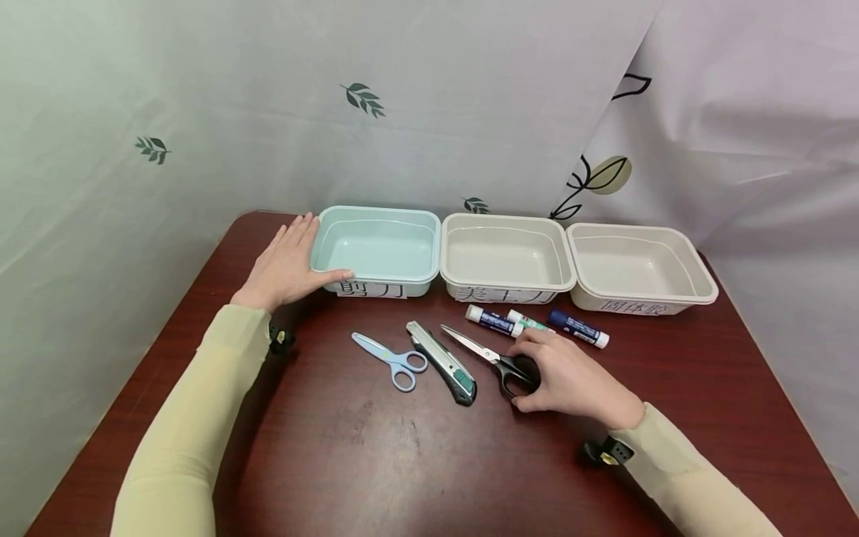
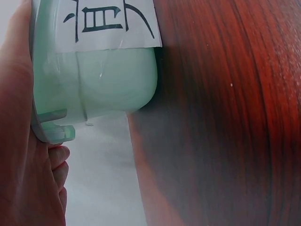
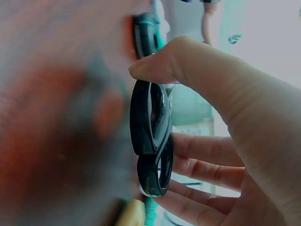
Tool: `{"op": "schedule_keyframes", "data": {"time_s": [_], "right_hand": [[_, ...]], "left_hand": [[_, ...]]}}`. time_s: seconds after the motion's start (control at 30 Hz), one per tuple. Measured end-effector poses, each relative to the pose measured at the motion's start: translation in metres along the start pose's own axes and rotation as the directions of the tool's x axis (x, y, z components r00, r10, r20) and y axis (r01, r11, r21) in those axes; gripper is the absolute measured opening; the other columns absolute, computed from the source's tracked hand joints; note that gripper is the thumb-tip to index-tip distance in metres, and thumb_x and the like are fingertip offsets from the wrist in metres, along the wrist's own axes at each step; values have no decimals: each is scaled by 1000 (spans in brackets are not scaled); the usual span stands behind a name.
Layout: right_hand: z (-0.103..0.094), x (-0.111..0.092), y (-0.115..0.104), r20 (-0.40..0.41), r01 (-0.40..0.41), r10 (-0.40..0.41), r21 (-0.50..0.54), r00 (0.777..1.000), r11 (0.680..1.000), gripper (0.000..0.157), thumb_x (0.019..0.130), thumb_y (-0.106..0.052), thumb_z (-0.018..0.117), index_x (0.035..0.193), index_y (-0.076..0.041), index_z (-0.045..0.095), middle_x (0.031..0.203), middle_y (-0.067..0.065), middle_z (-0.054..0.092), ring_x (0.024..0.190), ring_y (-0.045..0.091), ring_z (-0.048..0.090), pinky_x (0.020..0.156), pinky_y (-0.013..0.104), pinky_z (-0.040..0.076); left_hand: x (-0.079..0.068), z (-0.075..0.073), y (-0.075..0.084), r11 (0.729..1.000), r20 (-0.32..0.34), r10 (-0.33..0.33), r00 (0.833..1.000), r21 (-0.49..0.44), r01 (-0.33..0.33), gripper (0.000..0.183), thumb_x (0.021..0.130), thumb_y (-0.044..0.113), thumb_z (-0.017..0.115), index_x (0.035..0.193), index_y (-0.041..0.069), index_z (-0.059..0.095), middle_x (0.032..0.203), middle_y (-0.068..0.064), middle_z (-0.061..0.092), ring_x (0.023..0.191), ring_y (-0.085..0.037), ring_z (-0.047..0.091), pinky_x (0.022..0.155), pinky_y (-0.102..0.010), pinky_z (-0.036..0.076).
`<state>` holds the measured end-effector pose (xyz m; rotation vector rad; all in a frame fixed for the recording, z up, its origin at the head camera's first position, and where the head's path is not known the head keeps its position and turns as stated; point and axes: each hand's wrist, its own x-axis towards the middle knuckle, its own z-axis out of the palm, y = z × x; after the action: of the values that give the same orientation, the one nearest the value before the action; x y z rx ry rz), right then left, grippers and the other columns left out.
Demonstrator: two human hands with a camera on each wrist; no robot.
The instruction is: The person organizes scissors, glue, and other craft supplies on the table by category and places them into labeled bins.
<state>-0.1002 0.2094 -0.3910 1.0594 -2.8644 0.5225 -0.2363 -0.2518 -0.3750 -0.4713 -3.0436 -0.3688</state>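
My left hand [image 1: 287, 262] rests on the left rim of the light-blue bin [image 1: 421, 287], fingers extended along the side and thumb across the front rim. The left wrist view shows that bin's labelled wall [image 2: 113, 77] beside the hand. My right hand [image 1: 573, 379] holds the black-handled scissors [image 1: 478, 347] by the handles, blades pointing toward the far left. In the right wrist view, the thumb is at one side of the handle loops [image 3: 141, 117] and the other fingers lie across from it. To their left lie a utility knife [image 1: 443, 362] and light-blue scissors [image 1: 389, 356].
Two beige bins, a middle one [image 1: 508, 283] and a right one [image 1: 637, 292], stand in line with the blue bin; all carry front labels. Several glue sticks, including a dark-blue one [image 1: 579, 328], lie before them. A patterned curtain [image 1: 429, 104] hangs behind the wooden table [image 1: 376, 470].
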Motion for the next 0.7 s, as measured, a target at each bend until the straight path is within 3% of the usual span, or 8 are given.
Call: {"op": "schedule_keyframes", "data": {"time_s": [0.43, 0.7], "right_hand": [[-39, 30, -5, -155, 90, -78, 69, 985, 994, 59, 62, -36, 93, 111, -11, 73, 111, -5, 62, 97, 13, 59, 82, 34, 51], [-54, 60, -10, -181, 118, -88, 163, 980, 980, 56, 68, -33, 91, 116, -12, 71, 113, -7, 60, 97, 14, 58, 80, 31, 50]], "left_hand": [[-1, 0, 1, 1000, 0, 4, 1000, -10, -4, 122, 85, 81, 54, 161, -3, 10, 167, -24, 10, 154, -34, 4, 124, -46, -1], [-1, 0, 0, 1000, -6, 3, 1000, 11, -3, 122, 84, 82, 55, 161, -3, 12, 167, -23, 11, 154, -33, 5, 124, -47, 2]]}}
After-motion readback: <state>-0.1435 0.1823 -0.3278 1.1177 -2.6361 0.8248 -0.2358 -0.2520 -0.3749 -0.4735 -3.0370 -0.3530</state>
